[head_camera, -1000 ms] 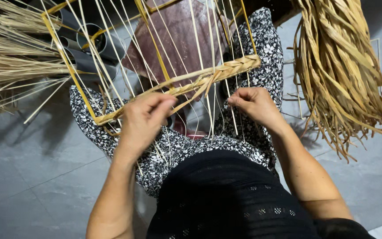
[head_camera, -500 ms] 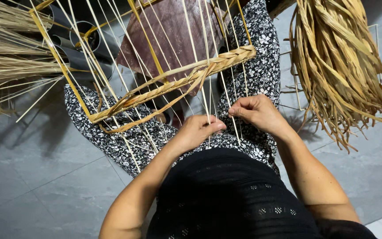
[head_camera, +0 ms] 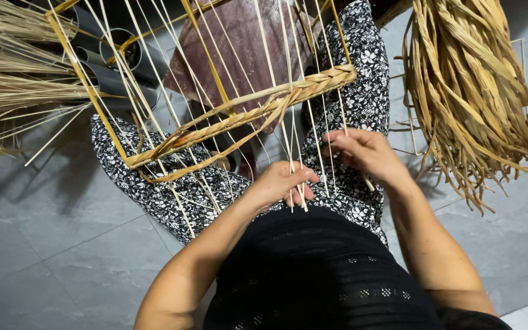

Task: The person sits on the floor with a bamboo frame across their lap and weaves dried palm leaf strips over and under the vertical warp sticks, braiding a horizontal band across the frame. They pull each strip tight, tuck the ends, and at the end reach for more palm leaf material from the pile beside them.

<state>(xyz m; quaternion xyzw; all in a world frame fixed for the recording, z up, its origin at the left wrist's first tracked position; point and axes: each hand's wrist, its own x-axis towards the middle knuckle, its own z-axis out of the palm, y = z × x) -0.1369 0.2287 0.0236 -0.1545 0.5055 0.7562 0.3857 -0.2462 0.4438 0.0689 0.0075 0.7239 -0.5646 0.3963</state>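
The left hand [head_camera: 282, 183] pinches a few thin straws [head_camera: 294, 153] over the lap, fingers closed on them. The right hand [head_camera: 365, 153], just beside it, grips neighbouring straws. The straws run up past a plaited band [head_camera: 245, 116] on a yellow frame [head_camera: 87, 85]. A bundle [head_camera: 465, 85] of dried leaves hangs at right above the grey floor [head_camera: 50, 244].

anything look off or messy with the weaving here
Nothing looks damaged. The braided band slants across the yellow frame, and one loose strip sags below it. Both hands, left and right, pinch thin upright strands.
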